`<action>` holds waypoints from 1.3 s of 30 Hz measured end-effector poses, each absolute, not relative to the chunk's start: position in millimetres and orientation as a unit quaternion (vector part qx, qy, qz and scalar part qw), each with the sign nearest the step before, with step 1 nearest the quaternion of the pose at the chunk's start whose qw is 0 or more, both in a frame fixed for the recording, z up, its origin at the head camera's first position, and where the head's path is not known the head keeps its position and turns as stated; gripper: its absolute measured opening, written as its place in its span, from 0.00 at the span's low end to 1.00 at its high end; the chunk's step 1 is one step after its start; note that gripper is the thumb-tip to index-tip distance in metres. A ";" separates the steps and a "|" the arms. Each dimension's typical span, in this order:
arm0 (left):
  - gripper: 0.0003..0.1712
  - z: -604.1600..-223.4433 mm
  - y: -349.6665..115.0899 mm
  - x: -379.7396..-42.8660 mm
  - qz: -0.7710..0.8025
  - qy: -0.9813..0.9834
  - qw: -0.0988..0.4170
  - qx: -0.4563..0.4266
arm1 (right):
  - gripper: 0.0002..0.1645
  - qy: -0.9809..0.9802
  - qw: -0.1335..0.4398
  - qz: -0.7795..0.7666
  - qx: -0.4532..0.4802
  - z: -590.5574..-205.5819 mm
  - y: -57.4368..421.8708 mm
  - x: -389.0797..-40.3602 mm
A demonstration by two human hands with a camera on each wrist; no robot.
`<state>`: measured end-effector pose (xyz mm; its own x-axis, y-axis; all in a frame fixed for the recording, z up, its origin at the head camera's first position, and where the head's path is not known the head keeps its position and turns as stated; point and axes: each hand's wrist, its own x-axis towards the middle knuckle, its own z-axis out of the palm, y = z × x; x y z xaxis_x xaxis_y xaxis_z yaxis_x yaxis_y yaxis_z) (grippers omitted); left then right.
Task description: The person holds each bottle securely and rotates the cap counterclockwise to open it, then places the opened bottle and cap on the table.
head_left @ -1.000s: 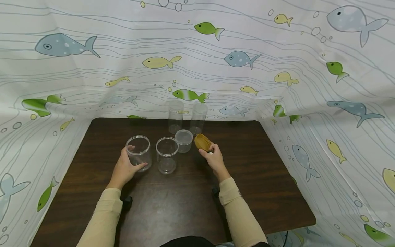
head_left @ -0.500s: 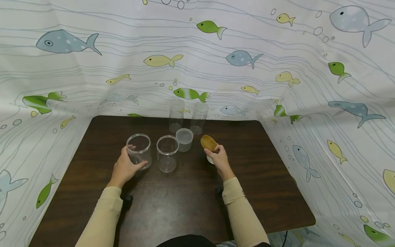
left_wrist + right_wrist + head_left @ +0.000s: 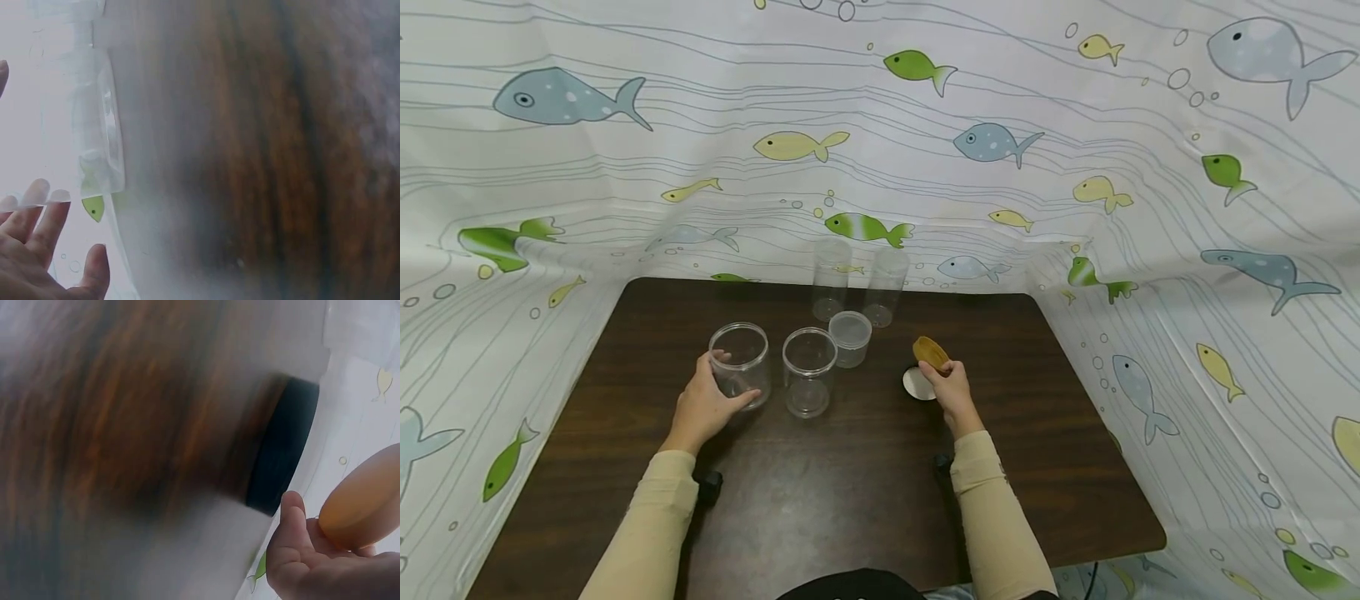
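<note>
The left hand (image 3: 703, 408) clasped a jar (image 3: 740, 379), thumb across its front, as the right hand (image 3: 953, 392) pinched a tilted lid (image 3: 930, 352) near a white disc (image 3: 917, 384).

The worktop (image 3: 842, 492) is dark brown with a wood grain, its near right corner rounded and a soft shine across its near middle. A wide clear jar (image 3: 739, 358) is upright at the left; whether its base fully touches the wood cannot be told. Just beside it, a second jar (image 3: 808, 367) stands upright, open at the top. Close behind that one, to its right, sits a small cloudy tub (image 3: 850, 340). Near the far edge stand two clear tubes (image 3: 831, 287), side by side. Farther right, a white-topped disc (image 3: 917, 384) with a black side lies flat.
</note>
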<state>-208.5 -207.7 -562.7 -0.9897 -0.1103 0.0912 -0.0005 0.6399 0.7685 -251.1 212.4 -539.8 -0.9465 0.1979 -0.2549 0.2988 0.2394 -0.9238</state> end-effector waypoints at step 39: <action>0.56 -566.0 -207.6 -206.4 -0.431 -0.899 0.069 0.036 | 0.55 0.732 0.023 -0.625 0.271 -550.5 239.4 -252.2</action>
